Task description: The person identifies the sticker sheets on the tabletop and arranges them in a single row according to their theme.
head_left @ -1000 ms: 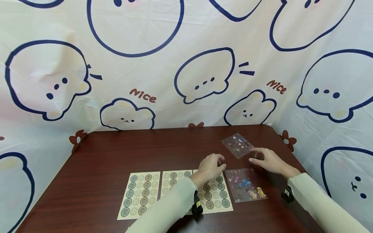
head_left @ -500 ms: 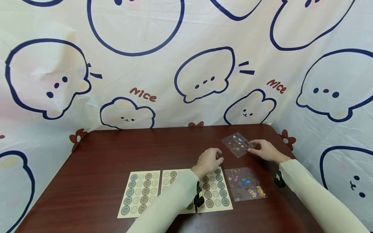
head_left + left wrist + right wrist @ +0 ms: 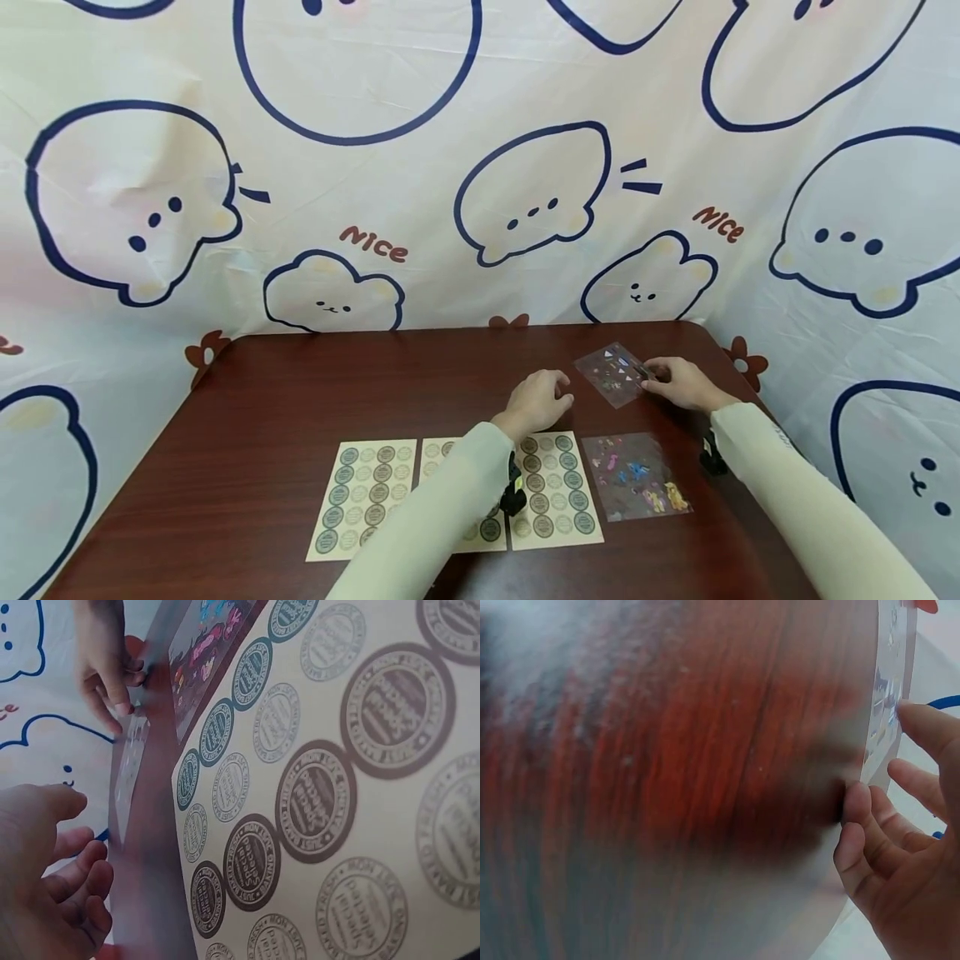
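Observation:
My right hand (image 3: 686, 385) is at the right corner of a small clear sheet (image 3: 611, 375) printed with little white and dark shapes, at the back right of the table. Thumb and curled fingers pinch that corner; in the right wrist view the thumb (image 3: 930, 727) overlaps the sheet (image 3: 886, 682). My left hand (image 3: 536, 402) hovers with loosely bent fingers and nothing in it, just beyond the round-label sheets. The nearest one is the cream label sheet (image 3: 555, 492), its brown, teal and pale circles large in the left wrist view.
A clear sheet with colourful animal stickers (image 3: 637, 492) lies right of the label sheets. Further left are another label sheet (image 3: 363, 496) and a middle one (image 3: 480, 537), partly covered by my left sleeve. A patterned cloth (image 3: 420, 183) hangs behind the dark wooden table (image 3: 247, 433).
My right hand has reached back and left onto the clear sheet's corner and stayed there. My left hand has shifted slightly away from me. The sheets lie where they were.

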Demonstrator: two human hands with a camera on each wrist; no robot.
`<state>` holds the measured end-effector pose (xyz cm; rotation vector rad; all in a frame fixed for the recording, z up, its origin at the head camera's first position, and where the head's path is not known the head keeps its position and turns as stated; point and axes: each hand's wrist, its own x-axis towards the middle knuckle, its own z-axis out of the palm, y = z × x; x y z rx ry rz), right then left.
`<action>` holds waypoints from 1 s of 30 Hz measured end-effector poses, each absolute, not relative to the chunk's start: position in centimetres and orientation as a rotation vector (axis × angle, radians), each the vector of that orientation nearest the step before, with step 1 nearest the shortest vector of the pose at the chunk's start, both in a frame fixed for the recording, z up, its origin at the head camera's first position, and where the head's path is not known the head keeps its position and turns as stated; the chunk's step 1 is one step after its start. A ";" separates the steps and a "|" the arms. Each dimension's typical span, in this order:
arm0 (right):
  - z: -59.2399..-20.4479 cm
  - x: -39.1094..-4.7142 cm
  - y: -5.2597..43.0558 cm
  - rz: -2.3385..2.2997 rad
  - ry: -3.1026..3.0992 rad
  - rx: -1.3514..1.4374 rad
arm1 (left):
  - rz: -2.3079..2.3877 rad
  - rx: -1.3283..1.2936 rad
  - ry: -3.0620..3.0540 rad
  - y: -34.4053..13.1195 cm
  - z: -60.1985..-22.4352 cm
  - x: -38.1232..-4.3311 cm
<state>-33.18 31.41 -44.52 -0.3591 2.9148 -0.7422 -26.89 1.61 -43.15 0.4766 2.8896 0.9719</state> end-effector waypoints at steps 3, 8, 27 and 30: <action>-44.5 -33.3 31.4 -0.731 2.918 -0.357 | 0.970 0.469 2.880 1.8 -43.4 -26.9; -44.4 -33.5 31.0 -0.699 2.910 -0.344 | 0.985 0.467 2.863 1.7 -43.7 -27.1; -44.9 -34.0 27.1 -0.785 2.823 -0.400 | 0.962 0.449 2.880 -0.3 -43.9 -27.8; -45.0 -33.9 26.2 -0.796 2.793 -0.442 | 0.900 0.423 2.903 -0.8 -44.0 -27.9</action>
